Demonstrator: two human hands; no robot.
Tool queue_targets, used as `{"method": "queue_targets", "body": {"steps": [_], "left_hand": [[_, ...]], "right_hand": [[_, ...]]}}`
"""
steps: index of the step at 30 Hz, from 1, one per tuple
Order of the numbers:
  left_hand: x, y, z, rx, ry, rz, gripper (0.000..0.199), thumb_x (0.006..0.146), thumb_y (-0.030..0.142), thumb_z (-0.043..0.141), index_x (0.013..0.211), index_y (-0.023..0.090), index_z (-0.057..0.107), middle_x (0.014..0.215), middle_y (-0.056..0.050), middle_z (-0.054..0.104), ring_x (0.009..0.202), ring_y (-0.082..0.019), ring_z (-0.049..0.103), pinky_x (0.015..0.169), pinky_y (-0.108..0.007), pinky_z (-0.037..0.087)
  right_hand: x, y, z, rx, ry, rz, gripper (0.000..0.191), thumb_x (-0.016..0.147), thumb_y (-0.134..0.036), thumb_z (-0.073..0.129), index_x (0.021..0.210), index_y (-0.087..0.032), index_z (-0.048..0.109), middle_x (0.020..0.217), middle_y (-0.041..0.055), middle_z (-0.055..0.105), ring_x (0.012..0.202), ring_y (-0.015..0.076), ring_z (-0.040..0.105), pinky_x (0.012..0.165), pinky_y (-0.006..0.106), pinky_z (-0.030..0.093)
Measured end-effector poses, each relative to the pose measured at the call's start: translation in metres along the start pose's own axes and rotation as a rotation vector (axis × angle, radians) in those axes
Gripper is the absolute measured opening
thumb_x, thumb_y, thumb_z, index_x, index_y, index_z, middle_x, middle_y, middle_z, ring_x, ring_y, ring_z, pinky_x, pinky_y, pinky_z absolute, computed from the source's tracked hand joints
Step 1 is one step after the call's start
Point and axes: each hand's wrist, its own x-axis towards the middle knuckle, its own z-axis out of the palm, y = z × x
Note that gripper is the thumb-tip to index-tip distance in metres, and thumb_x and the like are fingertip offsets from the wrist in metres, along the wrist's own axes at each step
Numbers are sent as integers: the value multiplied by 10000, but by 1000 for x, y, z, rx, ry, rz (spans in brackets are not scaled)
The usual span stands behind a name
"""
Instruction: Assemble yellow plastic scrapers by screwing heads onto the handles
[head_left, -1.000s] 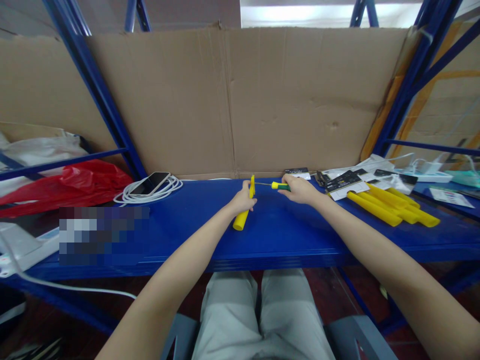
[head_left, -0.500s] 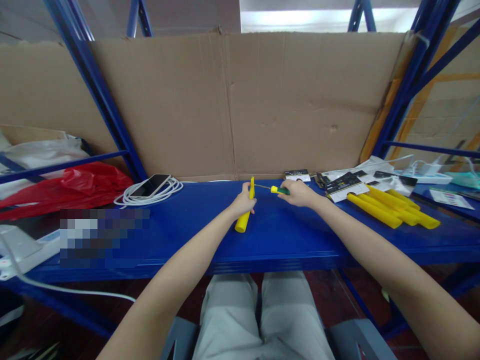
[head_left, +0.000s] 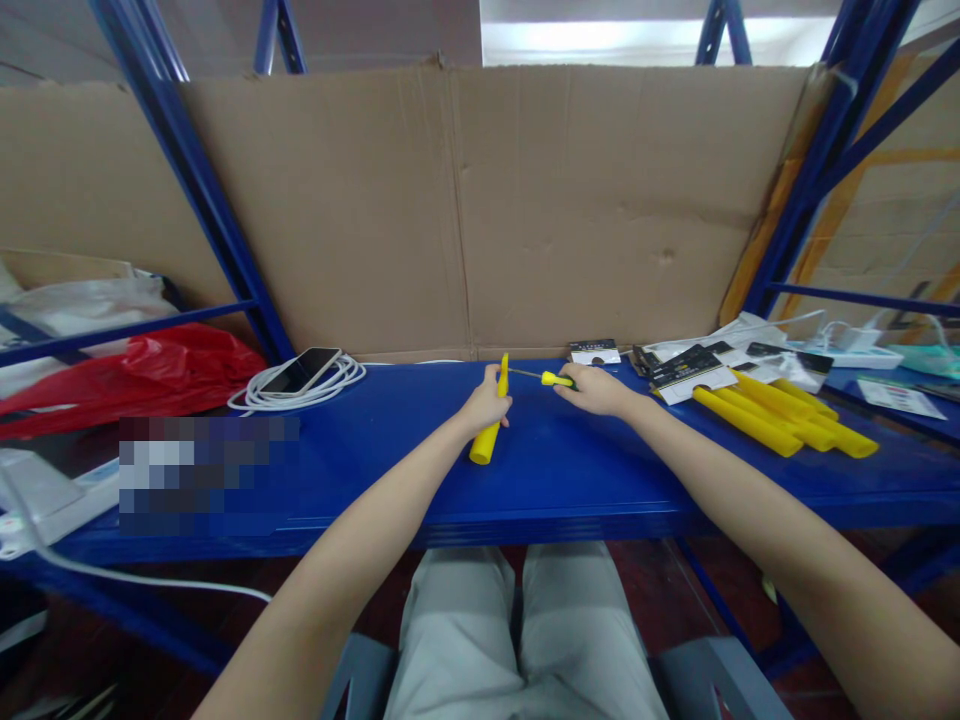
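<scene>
Above the blue tabletop, my left hand (head_left: 486, 402) is closed around a yellow tool with a thick tubular handle (head_left: 485, 445). Its narrow upper end sticks up past my fingers, and its exact kind cannot be made out. My right hand (head_left: 598, 388) grips a screwdriver (head_left: 555, 379) with a yellow and dark handle, mostly covered by my fingers. The thin shaft points left, and its tip meets the upper part of the yellow tool beside my left thumb. Whether a screw sits there is too small to see.
Several yellow tubes (head_left: 750, 422) lie at the right beside black-and-white cards (head_left: 691, 372). Another card (head_left: 595, 351) is near the cardboard backing (head_left: 600, 200). A phone (head_left: 302, 371) rests on a coiled white cable (head_left: 341, 380) at left, near a red bag (head_left: 187, 362).
The screwdriver handle has turned in my right hand: green showed earlier, now yellow and a dark part show. My left hand and the yellow tool stay nearly still.
</scene>
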Motion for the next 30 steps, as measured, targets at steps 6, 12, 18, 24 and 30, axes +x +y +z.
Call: {"method": "queue_targets", "body": {"steps": [6, 12, 18, 24, 30], "left_hand": [[-1, 2, 0, -16, -12, -2, 513, 805, 80, 419, 1255, 214, 211, 748, 4, 548, 365, -60, 473, 365, -175, 411], [-2, 2, 0, 6, -11, 10, 510, 801, 90, 434, 1249, 219, 227, 755, 1, 554, 384, -65, 489, 385, -178, 421], [0, -1, -1, 12, -3, 8, 518, 800, 97, 441, 1257, 216, 229, 725, 5, 561, 412, -81, 514, 419, -191, 442], [2, -2, 0, 37, -14, 27, 519, 795, 87, 431, 1261, 204, 236, 671, 15, 558, 411, -90, 518, 421, -192, 443], [1, -1, -1, 15, -9, 27, 528, 792, 89, 447, 1265, 203, 239, 739, -9, 571, 405, -79, 516, 411, -189, 438]], "right_hand": [[0, 0, 1, 4, 40, 46, 234, 762, -331, 549, 927, -174, 496, 795, 74, 627, 653, 183, 561, 550, 259, 328], [1, 1, 0, 138, -21, 112, 275, 769, -328, 540, 991, -170, 504, 858, 85, 649, 713, 183, 586, 590, 250, 363], [2, 8, 4, 136, -24, 60, 176, 768, -352, 521, 810, -182, 538, 769, 63, 631, 671, 171, 559, 587, 253, 359], [2, 9, 4, 138, 54, 99, 279, 692, -368, 593, 876, -183, 496, 696, 25, 585, 599, 155, 511, 537, 246, 312], [2, 11, 3, 269, 15, 68, 194, 749, -350, 515, 830, -174, 530, 771, 51, 619, 663, 157, 550, 588, 248, 359]]}}
